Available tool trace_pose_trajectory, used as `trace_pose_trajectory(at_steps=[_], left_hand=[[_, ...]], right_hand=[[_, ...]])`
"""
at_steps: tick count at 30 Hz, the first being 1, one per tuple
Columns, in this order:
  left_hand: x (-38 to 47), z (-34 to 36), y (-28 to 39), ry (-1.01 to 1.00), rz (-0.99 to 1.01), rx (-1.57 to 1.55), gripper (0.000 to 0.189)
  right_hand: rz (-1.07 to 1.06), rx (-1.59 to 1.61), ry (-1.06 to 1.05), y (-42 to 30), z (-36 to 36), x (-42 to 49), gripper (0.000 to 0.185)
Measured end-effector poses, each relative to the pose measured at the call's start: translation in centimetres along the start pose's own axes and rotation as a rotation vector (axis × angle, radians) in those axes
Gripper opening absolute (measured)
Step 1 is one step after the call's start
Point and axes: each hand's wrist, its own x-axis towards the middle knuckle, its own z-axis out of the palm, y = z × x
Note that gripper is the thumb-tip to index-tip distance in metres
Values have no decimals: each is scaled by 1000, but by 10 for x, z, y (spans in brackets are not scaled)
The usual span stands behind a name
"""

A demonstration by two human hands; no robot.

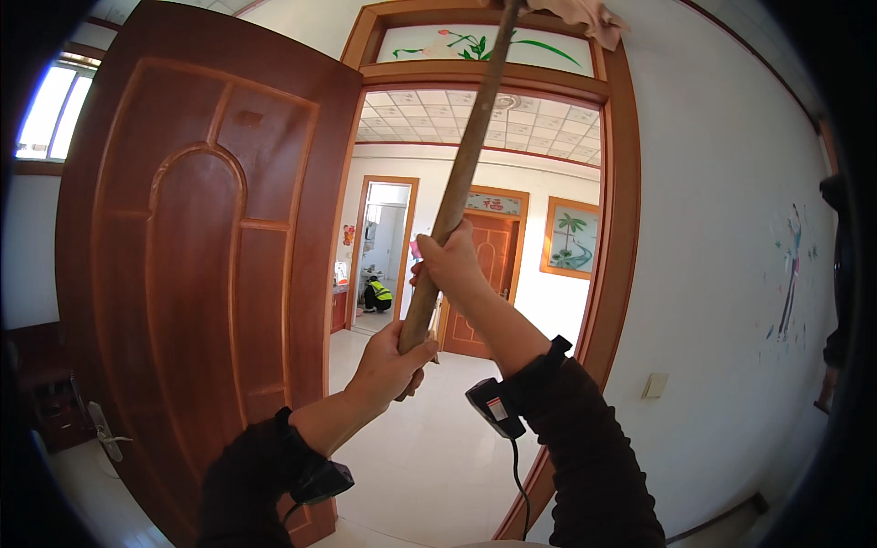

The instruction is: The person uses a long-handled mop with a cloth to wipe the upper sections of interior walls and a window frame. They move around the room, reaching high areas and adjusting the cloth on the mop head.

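Both of my hands grip a long wooden pole (pixel 473 151), which slants up and slightly right before me. My left hand (pixel 387 359) wraps its lower end, while my right hand (pixel 449 257) holds it higher up. At the pole's top hangs a pale pink cloth (pixel 582 17), by the upper right corner of the wooden door frame (pixel 620 171); the picture's edge cuts part of it off. Behind the pole is a transom glass pane (pixel 425 44) painted with flowers and green leaves. Whether the cloth touches the frame, I cannot tell.
A brown panelled door (pixel 199 274) stands open at left, with a metal handle (pixel 106 431). Through the doorway, a person in a yellow vest (pixel 378 294) crouches in a far room. On the right wall (pixel 699 240) are a light switch (pixel 655 385) and a figure decal (pixel 791 274).
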Motion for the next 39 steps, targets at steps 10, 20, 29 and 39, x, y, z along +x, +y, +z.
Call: trace_pose_trajectory(at_steps=[10,20,29,39], left_hand=[[-17,-24,-8,155,9,23,24],[-20,-29,-1,111,-7,24,33],[-62,2,-14,7,-83,106,32],[-133,117,-43,-135,-66,204,24]], right_hand=[[41,-87,-225,15,52,9,45],[-32,-285,-171,17,73,20,47],[5,-330,-182,11,24,-35,49],[0,-268,61,-39,-148,-94,53]])
